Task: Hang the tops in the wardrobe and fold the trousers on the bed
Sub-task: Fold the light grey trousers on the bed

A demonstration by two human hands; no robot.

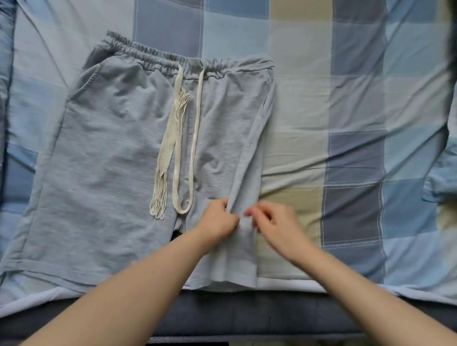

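Bed (pixel 277 316): dark grey-blue edge along the near side, top covered by a checked quilt (pixel 356 101) in blue, grey and beige squares, creased. Shorts (pixel 104 160): light grey, laid flat on the quilt, elastic waistband away from the near edge, leg hems at that edge; right side folded inward in a narrow strip. Drawstring (pixel 179 150): cream, frayed ends, lying down the front of the shorts.
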